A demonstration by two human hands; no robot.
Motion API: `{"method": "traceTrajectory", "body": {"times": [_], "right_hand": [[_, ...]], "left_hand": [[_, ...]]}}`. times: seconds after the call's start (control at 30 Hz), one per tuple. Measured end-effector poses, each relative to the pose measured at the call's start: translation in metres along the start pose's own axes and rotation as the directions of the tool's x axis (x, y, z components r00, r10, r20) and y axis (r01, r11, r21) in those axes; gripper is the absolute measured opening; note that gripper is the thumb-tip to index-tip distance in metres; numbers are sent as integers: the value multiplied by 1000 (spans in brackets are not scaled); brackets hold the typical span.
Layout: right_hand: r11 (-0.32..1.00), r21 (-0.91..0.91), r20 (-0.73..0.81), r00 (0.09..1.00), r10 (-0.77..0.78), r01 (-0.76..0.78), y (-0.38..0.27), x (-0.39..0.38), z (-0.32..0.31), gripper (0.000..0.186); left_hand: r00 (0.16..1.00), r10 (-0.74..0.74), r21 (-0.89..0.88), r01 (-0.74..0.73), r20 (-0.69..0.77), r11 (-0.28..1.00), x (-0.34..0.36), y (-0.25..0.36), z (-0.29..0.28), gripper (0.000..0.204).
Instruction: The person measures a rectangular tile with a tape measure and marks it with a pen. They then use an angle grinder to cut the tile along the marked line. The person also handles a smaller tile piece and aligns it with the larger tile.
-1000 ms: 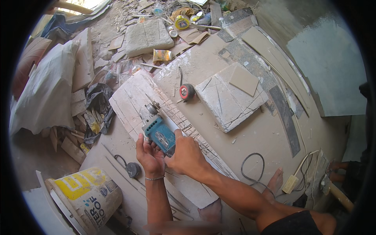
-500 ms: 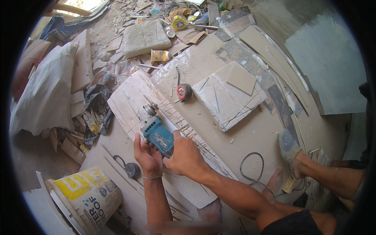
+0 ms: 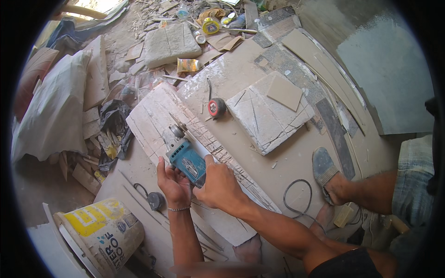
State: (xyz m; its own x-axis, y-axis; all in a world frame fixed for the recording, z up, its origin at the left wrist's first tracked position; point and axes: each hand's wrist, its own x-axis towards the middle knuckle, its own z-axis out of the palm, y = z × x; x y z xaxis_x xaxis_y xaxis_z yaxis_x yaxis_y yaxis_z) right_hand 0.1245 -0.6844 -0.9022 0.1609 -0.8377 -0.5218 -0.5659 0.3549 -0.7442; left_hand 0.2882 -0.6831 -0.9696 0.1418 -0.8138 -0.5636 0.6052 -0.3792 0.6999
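A blue angle grinder [image 3: 185,157] rests with its disc [image 3: 177,130] on a long, scored, dusty board [image 3: 153,116] lying on the floor. My left hand [image 3: 172,183] grips the grinder's body from the left side. My right hand [image 3: 221,187] wraps the rear of the grinder from the right. A narrow white strip [image 3: 204,153] lies under the tool along the board. The grinder's black cable [image 3: 296,199] loops on the floor to the right.
A red tape measure [image 3: 216,107] and a square tile slab [image 3: 269,113] with a smaller tile [image 3: 283,91] on it lie beyond. Another person's sandalled foot [image 3: 327,173] stands at right. A yellow-and-white bucket [image 3: 104,234] sits lower left; white sacks [image 3: 55,106] and rubble at left.
The other person's foot has stepped onto the floor at right, nearer the cable. My hands and the grinder have shifted slightly toward me along the board.
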Motion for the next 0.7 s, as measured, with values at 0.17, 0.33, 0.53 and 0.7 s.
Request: {"method": "traceTrajectory", "body": {"times": [0.17, 0.33, 0.53, 0.7], "right_hand": [[1000, 7, -11, 1000, 0, 0, 3, -1, 2, 63], [1000, -2, -30, 999, -13, 13, 6, -2, 4, 70], [1000, -5, -29, 1000, -7, 7, 9, -5, 4, 69], [1000, -2, -6, 1000, 2, -2, 8, -8, 1, 63]], "left_hand": [[1000, -14, -12, 14, -3, 1000, 2, -1, -3, 82], [1000, -1, -13, 1, -3, 1000, 3, -3, -4, 82], [1000, 14, 4, -14, 4, 1000, 3, -2, -3, 81], [1000, 21, -5, -21, -7, 1000, 3, -2, -1, 79]]}}
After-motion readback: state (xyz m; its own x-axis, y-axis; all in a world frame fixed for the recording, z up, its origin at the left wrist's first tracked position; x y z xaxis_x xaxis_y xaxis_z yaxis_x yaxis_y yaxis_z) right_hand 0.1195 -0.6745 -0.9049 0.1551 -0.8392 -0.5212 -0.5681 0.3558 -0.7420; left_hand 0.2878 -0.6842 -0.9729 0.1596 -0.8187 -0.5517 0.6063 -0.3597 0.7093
